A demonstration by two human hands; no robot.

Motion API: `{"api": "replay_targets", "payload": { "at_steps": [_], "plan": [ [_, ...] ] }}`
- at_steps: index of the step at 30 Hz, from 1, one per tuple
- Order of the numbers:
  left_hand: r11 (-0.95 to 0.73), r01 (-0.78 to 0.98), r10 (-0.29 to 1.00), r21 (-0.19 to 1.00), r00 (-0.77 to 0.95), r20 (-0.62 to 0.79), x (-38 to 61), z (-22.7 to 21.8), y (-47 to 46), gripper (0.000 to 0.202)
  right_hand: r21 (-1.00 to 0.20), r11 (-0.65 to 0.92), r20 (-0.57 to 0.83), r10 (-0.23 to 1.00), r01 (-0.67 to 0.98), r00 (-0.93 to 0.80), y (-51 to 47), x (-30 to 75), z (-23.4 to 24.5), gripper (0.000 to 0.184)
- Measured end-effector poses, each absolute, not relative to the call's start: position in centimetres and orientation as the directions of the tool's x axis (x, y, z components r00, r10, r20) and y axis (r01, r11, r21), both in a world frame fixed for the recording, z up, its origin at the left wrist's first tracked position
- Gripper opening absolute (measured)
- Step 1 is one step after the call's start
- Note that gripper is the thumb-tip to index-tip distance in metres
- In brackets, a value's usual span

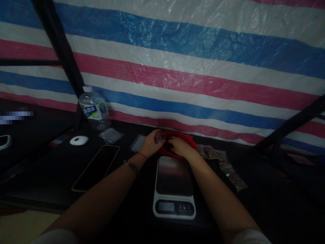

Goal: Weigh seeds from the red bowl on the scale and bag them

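A small clear pouch is sitting at the near-left rim of a red bag, at the back of the dark table, just behind the scale. The pouch is looking thin, light and floppy; the film is likely slick and easily creased, so its upper edge near the mouth appears the soundest place to take it, with fingers on both sides. The red bag is slumping like soft cloth or plastic and would probably sag if lifted by one side.

The left hand is pinching the pouch between thumb and fingertips, the wrist wearing a thin red string and a beaded bracelet. The right hand is curling down over the red bag with its fingers bent inward; whether they are gripping anything cannot be told in the dim light.

Directly in front of both hands, a digital kitchen scale is lying flat with its platform bare. To the right of the red bag, several filled pouches holding small brownish bits are trailing across the table, one more lying nearer the person. To the left, flat empty pouches are resting just beside the left hand. Further left, a dark phone is lying face up, a small white rounded object is sitting beyond it, and a water bottle is standing against the striped tarpaulin that is hanging behind everything.
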State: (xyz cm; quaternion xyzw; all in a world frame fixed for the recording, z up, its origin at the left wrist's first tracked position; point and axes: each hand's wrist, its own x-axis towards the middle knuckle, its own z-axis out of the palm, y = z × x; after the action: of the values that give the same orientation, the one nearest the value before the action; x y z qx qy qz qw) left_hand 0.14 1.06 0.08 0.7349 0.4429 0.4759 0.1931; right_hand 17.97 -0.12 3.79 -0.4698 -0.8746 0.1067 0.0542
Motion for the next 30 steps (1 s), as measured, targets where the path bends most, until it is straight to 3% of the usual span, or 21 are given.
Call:
{"api": "replay_targets", "payload": {
  "at_steps": [7,11,14,27,30],
  "plan": [
    [-0.533,0.481,0.835,0.696,0.163,0.526,0.0,-0.1,1.2,0.048,-0.189,0.474,-0.073,0.867,0.860,-0.493,-0.3,20.3,5.7,0.029],
    [-0.543,0.472,0.832,0.694,0.189,0.522,0.1,-0.2,1.2,0.050,-0.166,0.438,-0.099,0.884,0.883,-0.457,-0.7,20.2,5.3,0.045],
    [-0.566,0.454,0.819,0.688,0.218,0.530,0.1,-0.1,1.1,0.049,-0.136,0.426,-0.119,0.889,0.894,-0.442,-0.8,19.4,5.0,0.040],
    [-0.593,0.446,0.805,0.671,0.311,0.505,0.2,0.1,0.9,0.054,-0.185,0.425,-0.042,0.897,0.886,-0.439,-0.2,19.4,4.9,0.029],
    [-0.589,0.441,0.808,0.677,0.329,0.489,0.3,0.0,0.9,0.055,-0.212,0.417,0.034,0.907,0.884,-0.420,0.2,19.9,5.2,0.023]
  ]
}}
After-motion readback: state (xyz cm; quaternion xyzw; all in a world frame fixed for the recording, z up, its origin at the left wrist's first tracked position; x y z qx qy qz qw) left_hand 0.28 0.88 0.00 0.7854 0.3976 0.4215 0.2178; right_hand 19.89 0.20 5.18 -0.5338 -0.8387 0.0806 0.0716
